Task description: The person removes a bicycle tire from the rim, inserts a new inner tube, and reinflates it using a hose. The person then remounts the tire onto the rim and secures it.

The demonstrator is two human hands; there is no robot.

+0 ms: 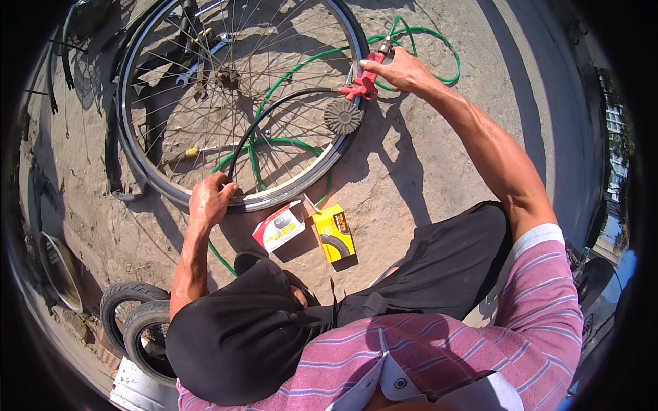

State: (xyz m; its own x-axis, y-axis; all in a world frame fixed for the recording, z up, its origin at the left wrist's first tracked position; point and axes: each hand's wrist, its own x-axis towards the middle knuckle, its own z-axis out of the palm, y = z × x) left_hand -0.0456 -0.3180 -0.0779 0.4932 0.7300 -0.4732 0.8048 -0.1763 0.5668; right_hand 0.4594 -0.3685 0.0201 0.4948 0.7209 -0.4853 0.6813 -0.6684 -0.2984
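A spoked bicycle wheel (296,187) with a dark tyre lies in front of me. In my right hand (406,71), held over the wheel's right side, is a red tyre inflator gun (364,83) with a round gauge in a ribbed grey cover (342,117). From the gun a black air hose (263,113) curves across the spokes to the near rim. There my left hand (210,198) has its fingers closed around the hose's end. The fingers hide the hose tip and any valve under it. A green hose (301,65) joins the gun's top.
A white-and-red box (279,226) and a yellow box (334,234) lie by the wheel's near edge. A wrench (195,67) and a yellow-handled screwdriver (194,152) show through the spokes. Small tyres (130,301) rest at lower left. Loops of green hose cross the ground.
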